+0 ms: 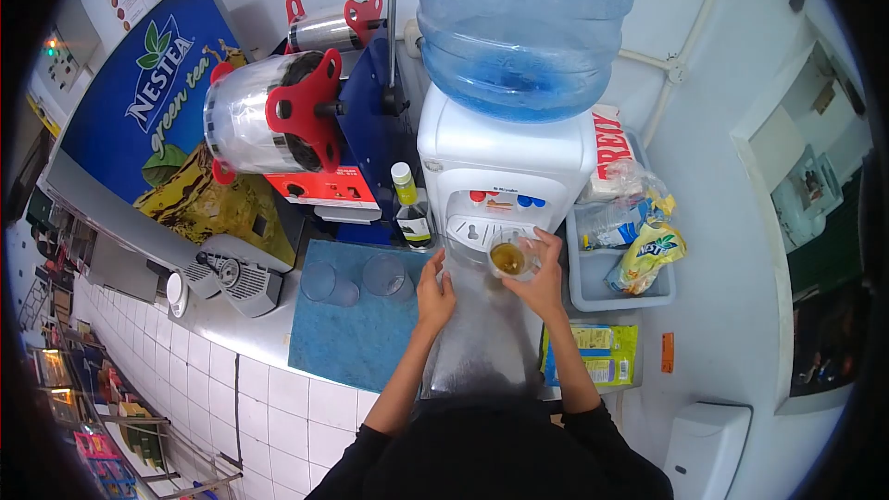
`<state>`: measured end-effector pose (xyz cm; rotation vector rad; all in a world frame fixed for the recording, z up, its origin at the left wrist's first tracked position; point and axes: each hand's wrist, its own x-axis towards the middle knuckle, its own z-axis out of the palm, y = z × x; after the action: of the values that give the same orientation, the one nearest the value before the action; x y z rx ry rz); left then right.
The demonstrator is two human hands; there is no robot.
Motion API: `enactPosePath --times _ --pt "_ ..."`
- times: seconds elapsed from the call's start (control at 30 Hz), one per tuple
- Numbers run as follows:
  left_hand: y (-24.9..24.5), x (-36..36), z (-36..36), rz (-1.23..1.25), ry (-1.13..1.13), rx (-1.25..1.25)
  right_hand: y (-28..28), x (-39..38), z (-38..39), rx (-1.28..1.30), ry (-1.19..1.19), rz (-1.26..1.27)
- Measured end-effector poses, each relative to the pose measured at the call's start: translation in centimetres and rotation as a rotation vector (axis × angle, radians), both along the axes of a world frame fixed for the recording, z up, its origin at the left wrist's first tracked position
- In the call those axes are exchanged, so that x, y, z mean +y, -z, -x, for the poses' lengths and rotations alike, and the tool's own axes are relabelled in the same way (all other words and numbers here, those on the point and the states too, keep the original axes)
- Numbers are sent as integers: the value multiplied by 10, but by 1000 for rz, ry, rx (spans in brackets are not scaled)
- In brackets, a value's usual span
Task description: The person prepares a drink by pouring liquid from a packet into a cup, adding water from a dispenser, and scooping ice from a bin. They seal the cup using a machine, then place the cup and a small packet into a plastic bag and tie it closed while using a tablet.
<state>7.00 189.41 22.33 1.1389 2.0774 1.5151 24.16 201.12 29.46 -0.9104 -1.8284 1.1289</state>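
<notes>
My right hand point(540, 275) is wrapped round a clear cup point(508, 260) with a little amber-brown liquid in it. The cup is in front of the drip tray point(474, 231) of a white water dispenser point(505, 143), below its red and blue taps. To the left of the cup, my left hand point(434, 294) is raised over the metal counter point(477, 343), fingers apart and holding nothing. Two clear cups point(387, 276) are on a blue cloth point(347, 347) to the left of that hand.
A dark bottle with a white cap point(413, 208) stands left of the dispenser, near a sealing machine point(319, 185). On the right are a grey bin point(593, 293) with a yellow Nestea pouch point(651, 255) and a green packet point(602, 352). A Nestea machine point(176, 130) stands far left.
</notes>
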Motion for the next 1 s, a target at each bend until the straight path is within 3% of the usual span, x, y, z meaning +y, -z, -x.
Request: enactPosePath --times 1.0 --pt "-10 5 7 -79 -16 73 -12 8 1 -15 -36 -20"
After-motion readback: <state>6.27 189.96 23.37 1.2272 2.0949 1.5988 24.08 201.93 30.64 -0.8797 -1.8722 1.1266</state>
